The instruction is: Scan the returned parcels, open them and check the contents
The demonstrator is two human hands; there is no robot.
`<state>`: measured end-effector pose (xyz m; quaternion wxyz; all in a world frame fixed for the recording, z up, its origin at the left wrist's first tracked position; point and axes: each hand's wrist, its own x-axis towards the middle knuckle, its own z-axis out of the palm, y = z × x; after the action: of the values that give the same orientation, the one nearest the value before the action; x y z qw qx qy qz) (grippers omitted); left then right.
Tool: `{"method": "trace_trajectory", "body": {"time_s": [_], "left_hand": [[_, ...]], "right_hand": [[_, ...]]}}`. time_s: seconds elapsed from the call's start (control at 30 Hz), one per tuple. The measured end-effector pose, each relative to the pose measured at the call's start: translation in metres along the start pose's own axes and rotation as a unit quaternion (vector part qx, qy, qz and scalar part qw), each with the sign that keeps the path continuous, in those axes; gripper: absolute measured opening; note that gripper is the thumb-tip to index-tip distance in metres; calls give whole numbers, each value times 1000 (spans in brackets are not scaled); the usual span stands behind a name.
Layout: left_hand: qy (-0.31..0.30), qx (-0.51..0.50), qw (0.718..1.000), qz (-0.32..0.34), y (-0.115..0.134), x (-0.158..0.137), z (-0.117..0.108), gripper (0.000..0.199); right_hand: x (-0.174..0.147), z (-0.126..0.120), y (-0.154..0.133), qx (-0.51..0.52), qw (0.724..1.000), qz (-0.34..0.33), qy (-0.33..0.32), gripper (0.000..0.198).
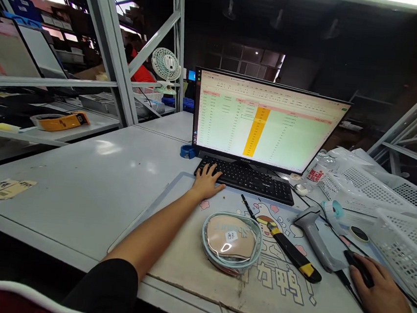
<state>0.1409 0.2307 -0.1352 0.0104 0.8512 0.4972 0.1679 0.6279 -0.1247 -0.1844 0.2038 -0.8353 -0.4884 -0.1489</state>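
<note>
My left hand (208,180) lies with fingers spread on the left end of a black keyboard (257,181). At the right, my right hand (376,286) is wrapped over a black computer mouse (359,269). Between my hands a clear zip pouch (232,241) with pale blue trim rests on a cartoon desk mat (192,253); it holds something beige with a small white label. A black and yellow utility knife (293,251) and a black pen (248,207) lie beside it. Near my right hand sits a grey barcode scanner (318,238). Behind the keyboard, a monitor (263,122) displays a spreadsheet.
White plastic baskets (403,234) and a clear bottle (317,172) stand along the right side. Rolls of tape (189,151) sit by the monitor and near the mouse. A metal frame post (108,43) rises at left, with a small fan (166,66) and a person's red sleeve (142,74) beyond.
</note>
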Motion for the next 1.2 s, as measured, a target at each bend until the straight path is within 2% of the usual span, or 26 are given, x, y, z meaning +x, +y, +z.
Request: {"method": "trace_trajectory", "body": {"time_s": [0.13, 0.27, 0.33, 0.4, 0.5, 0.57, 0.63, 0.67, 0.73, 0.8, 0.87, 0.93, 0.97, 1.0, 1.07, 1.13, 1.2], "left_hand": [[4, -4, 1000, -1, 0, -1, 0, 65], [10, -12, 1000, -4, 2, -4, 3, 64], [14, -18, 1000, -6, 5, -2, -3, 63], [23, -29, 999, -23, 10, 0, -21, 63], [16, -71, 997, -24, 22, -11, -66, 66], [-33, -116, 991, 53, 34, -35, -95, 76], [-128, -161, 963, 174, 48, -72, -112, 109], [-165, -152, 955, 196, 56, -93, -114, 123], [-229, -92, 947, 203, 71, -130, -106, 138], [-226, -36, 958, 172, 83, -156, -91, 128], [-189, -4, 968, 163, 92, -168, -77, 111], [-138, 14, 969, 206, 100, -172, -69, 95], [-102, 21, 965, 239, 104, -174, -68, 88], [-60, 22, 959, 278, 110, -176, -67, 81], [20, 4, 934, 358, 123, -183, -69, 70], [74, -40, 899, 430, 139, -196, -72, 67], [95, -91, 865, 485, 158, -209, -75, 69]], "right_hand": [[1, 5, 1, 18, 999, -23, 32, 68], [2, 9, 6, 19, 999, -29, 24, 69], [2, 10, 7, 19, 999, -27, 17, 68], [1, 12, 7, 20, 999, -27, 20, 68], [0, 13, 8, 20, 999, -24, 14, 68], [3, 11, 8, 32, 999, -25, 7, 68], [8, 2, 1, 46, 998, -22, 31, 71], [11, -6, -8, 54, 997, -21, 53, 73], [13, -29, -36, 80, 991, -23, 106, 71], [8, -58, -79, 133, 984, -43, 113, 62], [-3, -85, -131, 206, 976, -40, 61, 57], [-13, -105, -179, 275, 957, -38, -81, 58], [-17, -110, -197, 310, 936, -30, -165, 61], [-22, -114, -210, 346, 901, -20, -262, 67], [-35, -119, -220, 391, 842, -15, -371, 68], [-55, -126, -210, 434, 812, 6, -391, 61], [-81, -140, -188, 473, 794, 34, -380, 56]]}}
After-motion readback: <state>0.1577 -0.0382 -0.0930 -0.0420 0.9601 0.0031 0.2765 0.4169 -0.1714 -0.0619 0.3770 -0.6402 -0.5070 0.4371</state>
